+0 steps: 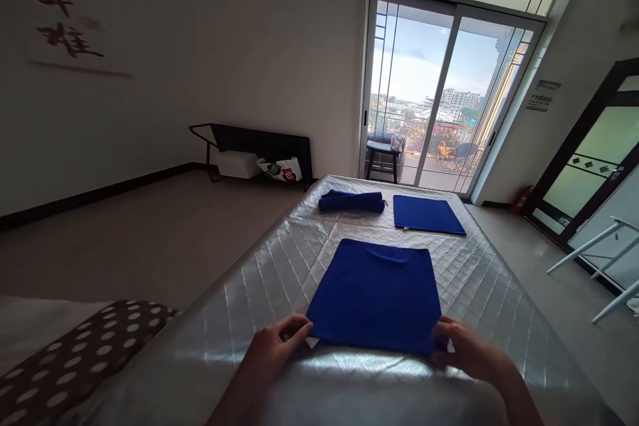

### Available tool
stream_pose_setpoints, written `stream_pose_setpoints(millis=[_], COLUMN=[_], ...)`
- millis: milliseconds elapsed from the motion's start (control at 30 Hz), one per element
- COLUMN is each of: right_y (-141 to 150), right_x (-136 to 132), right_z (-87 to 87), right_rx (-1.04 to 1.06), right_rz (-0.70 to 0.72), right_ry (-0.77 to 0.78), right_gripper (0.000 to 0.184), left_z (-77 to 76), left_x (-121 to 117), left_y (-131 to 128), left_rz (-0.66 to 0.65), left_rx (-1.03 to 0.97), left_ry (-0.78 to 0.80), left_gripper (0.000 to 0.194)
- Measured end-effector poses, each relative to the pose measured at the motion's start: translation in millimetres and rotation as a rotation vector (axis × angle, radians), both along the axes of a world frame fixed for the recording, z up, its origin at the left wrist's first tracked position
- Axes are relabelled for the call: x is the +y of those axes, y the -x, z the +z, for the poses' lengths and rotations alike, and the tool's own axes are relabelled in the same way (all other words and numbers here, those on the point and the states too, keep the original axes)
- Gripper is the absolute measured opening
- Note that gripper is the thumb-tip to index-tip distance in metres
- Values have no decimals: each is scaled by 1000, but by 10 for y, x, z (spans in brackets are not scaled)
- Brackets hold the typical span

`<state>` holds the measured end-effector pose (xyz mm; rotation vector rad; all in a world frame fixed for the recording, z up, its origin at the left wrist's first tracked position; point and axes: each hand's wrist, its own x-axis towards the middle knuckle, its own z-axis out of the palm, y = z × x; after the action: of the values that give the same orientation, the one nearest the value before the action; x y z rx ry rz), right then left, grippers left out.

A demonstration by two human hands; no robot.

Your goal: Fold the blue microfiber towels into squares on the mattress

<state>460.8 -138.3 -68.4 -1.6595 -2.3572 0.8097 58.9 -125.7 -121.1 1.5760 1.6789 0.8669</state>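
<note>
A square blue cushion cover [382, 299] lies flat on the quilted silvery mattress [269, 279], with a small crease near its far edge. My left hand [274, 349] pinches its near left corner, where a white tag sticks out. At the near right corner, my right hand [464, 346] is closed on the fabric, its fingertips slightly blurred. Farther back lies a second flat blue cover [428, 214]. To the left of that one is a rolled or folded blue cloth [352, 202].
Brown polka-dot fabric [94, 346] is at the lower left. A low black rack [259, 140] with a white box [237, 164] stands by the wall. Behind the mattress are a stool [382, 150] and sliding glass doors [444, 93]. White furniture legs [594, 246] stand at the right.
</note>
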Motion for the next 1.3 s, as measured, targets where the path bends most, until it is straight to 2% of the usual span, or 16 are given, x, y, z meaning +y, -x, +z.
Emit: stream_pose_setpoints(millis=[67, 167, 367, 567, 667, 733, 800, 867, 1033, 1133, 1233, 1300], right_y=[-65, -74, -23, 17, 23, 2, -36, -79, -147, -170, -197, -211], right_x=[-191, -265, -259, -313, -293, -266, -245, -246, -316, -358, -371, -330], right_z=[-179, -278, -244, -187, -204, -192, -97, 115, 959, 1364, 1588, 1672], right_rx=[27, 68, 39, 48, 32, 34, 94, 202, 355, 371, 389, 388], right_rz=[-80, -134, -160, -150, -124, -140, -180, -187, -37, -50, -120, -147], right_ry=[20, -35, -116, -192, -262, -348, -467, -593, -833, -965, -1017, -975], right_gripper=[21, 27, 27, 35, 34, 30, 25, 20, 22, 23, 26, 32], left_z=[-29, -57, -68, -83, -43, 41, 199, 438, 1264, 1743, 2088, 2216], left_x=[0, 13, 30, 68, 76, 86, 101, 119, 119, 59, 10, 38], left_y=[44, 105, 117, 22, -13, -27, -36, -46, -88, -102, -94, -87], left_rz=[-15, -27, -41, 35, 56, 90, 117, 118, 193, 224, 197, 171], left_rx=[-50, -123, -79, -35, -28, -27, -35, -71, -161, -165, -112, -69], left_ry=[-3, -23, -99, -157, -207, -289, -412, -511, -514, -557, -599, -594], left_gripper=[49, 50, 40, 43, 44, 43, 45, 47, 46, 45, 45, 42])
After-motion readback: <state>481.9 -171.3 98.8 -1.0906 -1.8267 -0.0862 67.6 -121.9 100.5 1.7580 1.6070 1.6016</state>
